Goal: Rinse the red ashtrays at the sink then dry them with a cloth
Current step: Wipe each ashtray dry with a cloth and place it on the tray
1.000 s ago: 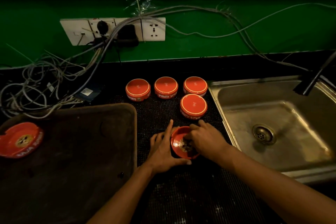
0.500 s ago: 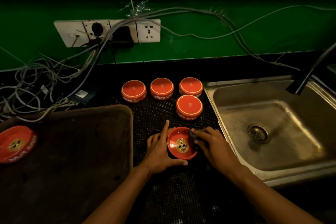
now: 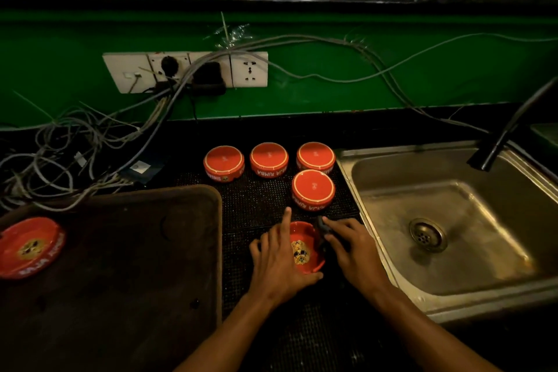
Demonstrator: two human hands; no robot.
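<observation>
**Red ashtray held on the mat beside the sink**

Red and upright, one ashtray (image 3: 305, 251) is held on the black dotted mat (image 3: 256, 205) of the tabletop, just beside the sink's (image 3: 377, 251) left rim. It is gripped by the left hand (image 3: 279, 260), thumb at the near edge and forefinger stretched past the far edge. A dark cloth (image 3: 321, 225) is pinched in the right hand (image 3: 353, 254) at the ashtray's right rim. Four upturned ashtrays (image 3: 313, 187) are set farther back on the mat, the nearest just beyond the fingertips. Another ashtray (image 3: 28, 248) is seen at the left edge of a dark tray (image 3: 120, 266). Bare mat is left between tray and hands. The tap (image 3: 501, 136) is angled over the sink's far right corner.
</observation>
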